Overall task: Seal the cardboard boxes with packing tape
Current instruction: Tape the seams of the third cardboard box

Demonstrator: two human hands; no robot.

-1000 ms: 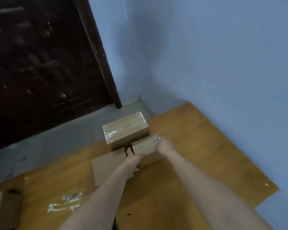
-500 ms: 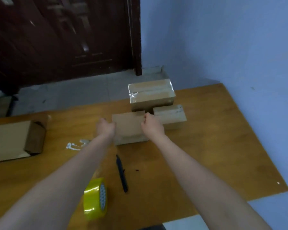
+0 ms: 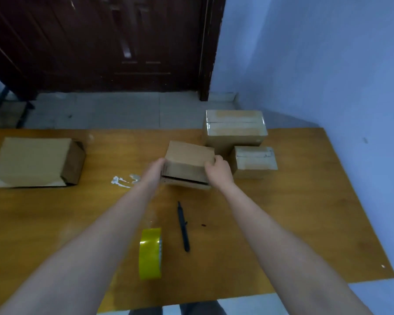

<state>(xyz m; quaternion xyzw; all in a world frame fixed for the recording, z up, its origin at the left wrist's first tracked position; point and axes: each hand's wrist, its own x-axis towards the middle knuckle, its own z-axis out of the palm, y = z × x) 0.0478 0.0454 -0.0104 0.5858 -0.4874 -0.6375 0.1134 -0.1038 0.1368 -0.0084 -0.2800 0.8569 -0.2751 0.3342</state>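
Observation:
A small unsealed cardboard box (image 3: 188,163) sits mid-table, tilted up, with a dark gap along its lower front edge. My left hand (image 3: 154,170) grips its left side and my right hand (image 3: 218,170) grips its right side. Behind it to the right stand a larger taped box (image 3: 234,128) and a small taped box (image 3: 254,161). A yellow roll of packing tape (image 3: 150,253) stands on edge near the table's front. A flattened cardboard box (image 3: 37,162) lies at the left.
A black pen-like tool (image 3: 183,226) lies right of the tape roll. Scraps of clear tape (image 3: 124,180) are stuck to the wooden table (image 3: 293,212). A blue wall runs along the right; a dark wooden door (image 3: 100,42) stands behind the table.
My hands left the small taped box at the right and took hold of the flat box in the middle. That box is now lifted and opened into shape. The view swung left and down.

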